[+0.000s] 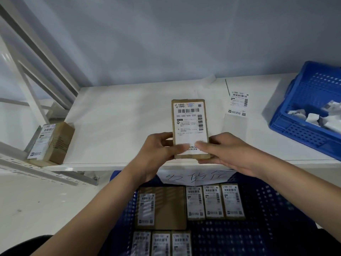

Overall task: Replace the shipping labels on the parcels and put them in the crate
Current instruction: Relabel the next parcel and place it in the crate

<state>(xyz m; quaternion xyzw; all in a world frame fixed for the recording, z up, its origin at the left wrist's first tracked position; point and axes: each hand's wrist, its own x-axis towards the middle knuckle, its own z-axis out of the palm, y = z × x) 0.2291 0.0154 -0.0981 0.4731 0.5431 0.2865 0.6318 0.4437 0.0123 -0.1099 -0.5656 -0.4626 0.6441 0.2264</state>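
Observation:
A small brown cardboard parcel (pixel 190 126) with a white shipping label on its top face is held over the front edge of the white table (pixel 114 126). My left hand (pixel 160 152) grips its lower left corner, thumb lying on the label. My right hand (pixel 223 150) grips the lower right corner, thumb on the label too. Below my arms stands a dark blue crate (pixel 258 218) holding several labelled parcels (pixel 214 202) laid flat. Another labelled parcel (pixel 49 141) sits at the table's left end. A loose label sheet (pixel 239 104) lies on the table to the right.
A blue perforated basket (pixel 302 111) with crumpled white label scraps stands at the table's right end. A white paper with handwriting (pixel 195 177) hangs on the crate's far wall. White metal shelf struts (pixel 36 71) rise at the left. A grey wall is behind the table.

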